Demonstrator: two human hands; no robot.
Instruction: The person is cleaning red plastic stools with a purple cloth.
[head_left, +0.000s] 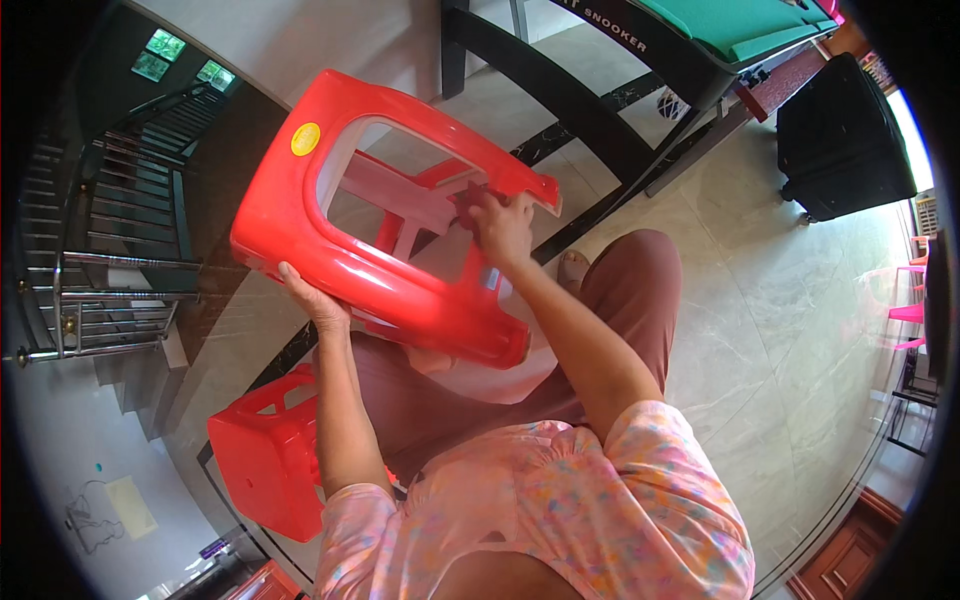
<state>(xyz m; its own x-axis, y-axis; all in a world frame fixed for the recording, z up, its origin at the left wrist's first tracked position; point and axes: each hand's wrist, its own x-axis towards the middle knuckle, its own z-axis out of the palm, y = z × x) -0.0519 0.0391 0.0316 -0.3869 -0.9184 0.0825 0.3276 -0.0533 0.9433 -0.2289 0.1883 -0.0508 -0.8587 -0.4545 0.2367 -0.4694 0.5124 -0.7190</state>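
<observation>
A red plastic stool (360, 255) lies tilted on its side above my lap, its seat end towards the left and its legs towards the right. A round yellow sticker (305, 139) is on it near the seat. My left hand (311, 297) holds the stool at the seat's lower edge, thumb on the outside and the other fingers hidden beneath. My right hand (504, 229) grips a dark red cloth (471, 204) against the inner side of the stool, between its legs.
Another red plastic stool (262, 457) rests on the tiled floor at my left. A snooker table with black legs (555, 94) stands ahead, a black suitcase (844, 142) to its right. Metal stair railings (127, 262) and descending steps are at the left.
</observation>
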